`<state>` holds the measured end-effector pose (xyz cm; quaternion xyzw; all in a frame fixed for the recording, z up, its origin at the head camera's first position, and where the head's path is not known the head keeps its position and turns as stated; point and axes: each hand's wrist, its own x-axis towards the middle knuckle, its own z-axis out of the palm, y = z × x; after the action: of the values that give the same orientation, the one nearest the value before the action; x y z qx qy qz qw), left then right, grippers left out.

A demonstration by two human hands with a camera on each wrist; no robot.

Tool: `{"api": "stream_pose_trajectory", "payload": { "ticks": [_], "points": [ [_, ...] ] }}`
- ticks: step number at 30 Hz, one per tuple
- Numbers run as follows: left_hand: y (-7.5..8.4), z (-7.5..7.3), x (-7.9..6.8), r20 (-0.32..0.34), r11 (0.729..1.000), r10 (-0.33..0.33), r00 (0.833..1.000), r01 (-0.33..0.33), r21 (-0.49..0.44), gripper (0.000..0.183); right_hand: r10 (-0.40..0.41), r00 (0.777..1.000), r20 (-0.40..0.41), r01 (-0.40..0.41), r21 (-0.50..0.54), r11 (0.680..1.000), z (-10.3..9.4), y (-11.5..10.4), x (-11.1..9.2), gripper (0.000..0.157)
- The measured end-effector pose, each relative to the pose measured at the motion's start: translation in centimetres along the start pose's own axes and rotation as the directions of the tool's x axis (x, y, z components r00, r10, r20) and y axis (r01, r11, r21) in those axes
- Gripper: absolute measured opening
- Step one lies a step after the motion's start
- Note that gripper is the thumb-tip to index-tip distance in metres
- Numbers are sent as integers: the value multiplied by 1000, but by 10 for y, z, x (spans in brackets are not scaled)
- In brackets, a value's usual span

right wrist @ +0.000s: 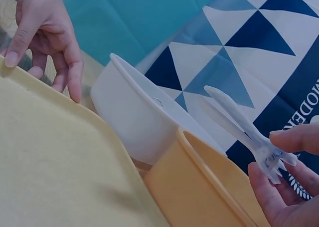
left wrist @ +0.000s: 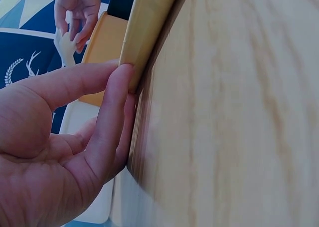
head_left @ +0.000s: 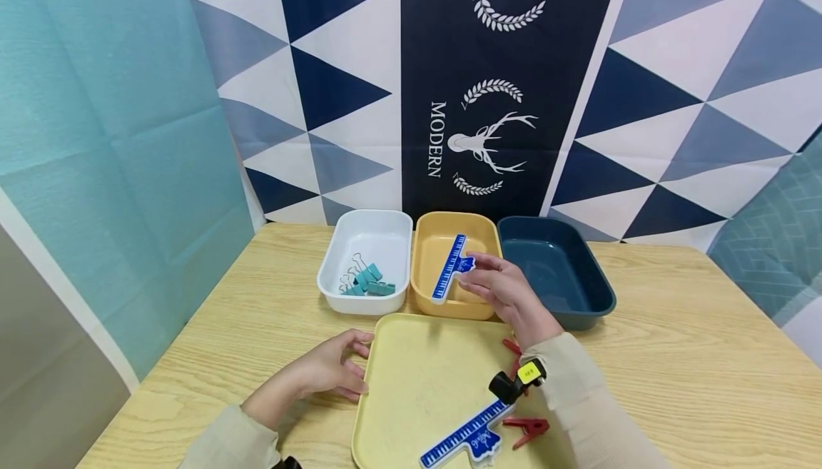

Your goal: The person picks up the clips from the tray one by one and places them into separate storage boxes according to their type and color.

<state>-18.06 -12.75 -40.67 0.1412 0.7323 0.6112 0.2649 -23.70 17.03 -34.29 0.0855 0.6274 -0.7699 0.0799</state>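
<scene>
My right hand [head_left: 504, 287] pinches a blue-and-white ruler clip [head_left: 451, 269] by its handle, above the orange-yellow bin [head_left: 456, 310]. In the right wrist view that clip [right wrist: 232, 114] shows edge-on, with thumb and fingers on its handle end. My left hand [head_left: 330, 367] rests its fingertips against the left rim of the pale yellow tray [head_left: 411, 383]; the left wrist view shows the fingers along the tray's edge [left wrist: 144, 32]. On the tray lie another blue ruler clip [head_left: 472, 437] and red clips [head_left: 528, 427], some partly hidden behind my right forearm.
A white bin [head_left: 364, 303] holding several teal binder clips [head_left: 369, 280] stands left of the orange-yellow bin. To its right is a dark blue bin [head_left: 555, 262]. All three line up behind the tray on a wooden table [head_left: 681, 340], before a patterned backdrop [head_left: 347, 98].
</scene>
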Motion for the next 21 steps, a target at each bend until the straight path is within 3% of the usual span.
{"api": "stream_pose_trajectory", "payload": {
  "ticks": [21],
  "points": [
    [1,0,0,-4,1000,-6,1000,6,-9,75,59,989,-135,-58,12,998,1,-5,24,62]
  ]
}}
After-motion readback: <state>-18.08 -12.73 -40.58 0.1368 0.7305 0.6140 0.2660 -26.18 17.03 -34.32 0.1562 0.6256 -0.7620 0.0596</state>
